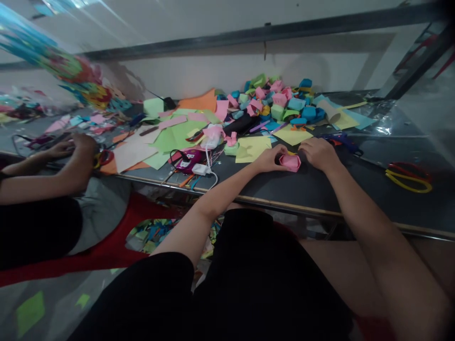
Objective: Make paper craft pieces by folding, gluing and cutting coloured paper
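Nearest you, the table (273, 188) shows a pale, straight front edge; its smooth, dark surface gives you room rightward to the scissors (412, 190). Just past that edge, your left hand's (270, 160) fingers are clamped on a faceted pink paper piece (291, 163). Your right hand (317, 151) arches beside it; I can't tell whether its fingertips meet. Beyond lie flat yellow sheets (293, 136), then heaped, creased, boxy paper pieces (279, 99).

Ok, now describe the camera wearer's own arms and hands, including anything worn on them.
The left hand and right hand are ungloved, and no watch or bracelet shows at either wrist. What looks like a plain black cloth short sleeve covers the top of the left arm; the right arm is bare as far as it shows.
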`<state>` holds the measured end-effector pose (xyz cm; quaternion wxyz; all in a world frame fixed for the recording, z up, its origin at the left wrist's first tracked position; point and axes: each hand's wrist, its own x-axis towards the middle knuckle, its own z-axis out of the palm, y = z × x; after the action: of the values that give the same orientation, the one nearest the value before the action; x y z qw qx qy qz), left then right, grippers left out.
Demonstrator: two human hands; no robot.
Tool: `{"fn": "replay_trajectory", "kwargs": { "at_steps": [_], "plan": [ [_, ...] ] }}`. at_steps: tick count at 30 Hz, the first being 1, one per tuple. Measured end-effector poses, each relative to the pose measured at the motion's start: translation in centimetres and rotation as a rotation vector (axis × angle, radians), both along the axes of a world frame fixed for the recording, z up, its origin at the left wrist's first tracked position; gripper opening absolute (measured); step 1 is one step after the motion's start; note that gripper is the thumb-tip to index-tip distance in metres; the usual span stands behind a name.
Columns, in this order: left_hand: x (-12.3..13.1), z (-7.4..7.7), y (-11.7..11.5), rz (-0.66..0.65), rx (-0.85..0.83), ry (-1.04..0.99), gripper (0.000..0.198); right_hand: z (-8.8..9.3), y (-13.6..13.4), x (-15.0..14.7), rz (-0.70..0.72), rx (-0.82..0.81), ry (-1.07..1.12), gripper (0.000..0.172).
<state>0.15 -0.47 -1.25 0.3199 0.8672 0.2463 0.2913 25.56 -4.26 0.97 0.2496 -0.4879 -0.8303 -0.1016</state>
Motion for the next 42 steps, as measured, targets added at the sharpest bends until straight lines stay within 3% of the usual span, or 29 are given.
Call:
{"fn": "replay_trajectory", "kwargs": {
  "at_steps": [3,10,18,28,36,42],
  "plan": [
    [0.1,0.0,0.1,-0.05,-0.028,0.029,0.07,0.1,-0.5,0.0,-0.059,0.048,0.033,0.026],
    [0.1,0.5,-0.2,-0.05,-0.069,0.048,0.071,-0.7,-0.3,0.2,0.019,-0.072,-0.122,0.045],
    [-0.1,0.7,0.1,-0.061,-0.037,0.085,0.066,-0.8,0.1,0.2,0.006,-0.118,-0.176,0.038],
    [-0.7,0.7,0.4,-0.09,-0.143,0.025,0.075,-1.1,-0.3,0.2,0.009,-0.066,0.079,0.035],
    [-1.0,0.4,0.8,-0.101,-0.206,0.0,0.077,-1.2,2.0,-2.1,0.207,-0.241,0.026,0.032],
    [-1.1,0.1,1.0,-0.11,-0.241,-0.003,0.078,-0.7,0.7,-1.9,0.061,-0.131,0.256,0.025]
  ]
}}
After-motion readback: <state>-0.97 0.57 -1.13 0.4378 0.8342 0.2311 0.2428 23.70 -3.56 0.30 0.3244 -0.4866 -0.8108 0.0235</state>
